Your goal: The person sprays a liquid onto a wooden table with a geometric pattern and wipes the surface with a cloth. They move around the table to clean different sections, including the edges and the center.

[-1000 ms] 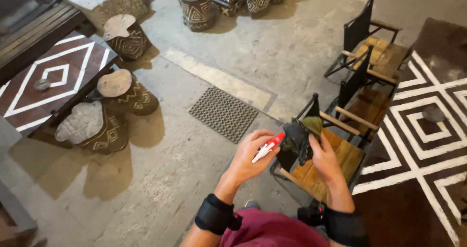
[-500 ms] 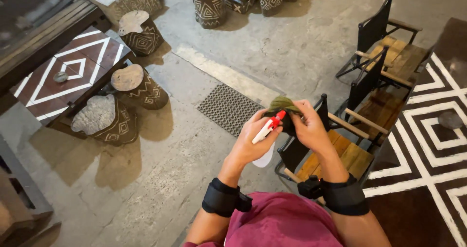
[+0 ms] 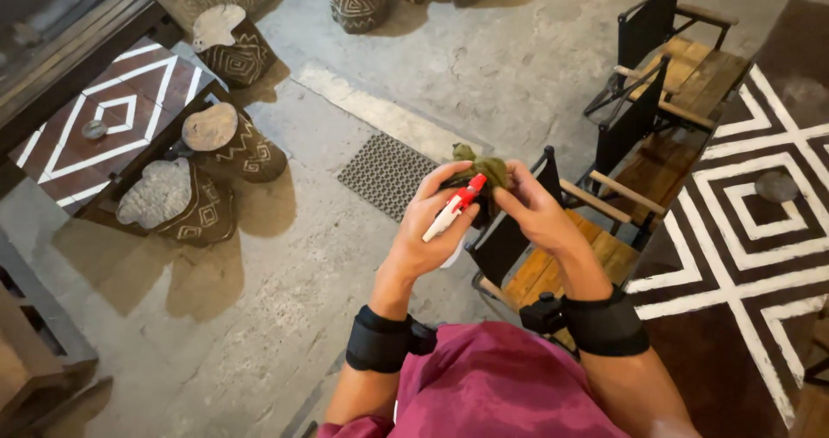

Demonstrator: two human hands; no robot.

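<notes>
A grey concrete floor [image 3: 285, 265] with a metal drain grate [image 3: 386, 173] lies between dark tables painted with white diamonds [image 3: 112, 119]. Patterned stools [image 3: 226, 140] stand at the left, folding wooden chairs [image 3: 682, 58] at the right, in soft daylight.

The cloth [image 3: 484, 172] is soft, matt green fabric; the bottle [image 3: 449, 215] is glossy plastic. The chair [image 3: 553, 265] has slatted wood, the floor [image 3: 285, 265] rough concrete.

Cloth [image 3: 485, 172] between hands, above chair [image 3: 553, 257]
</notes>
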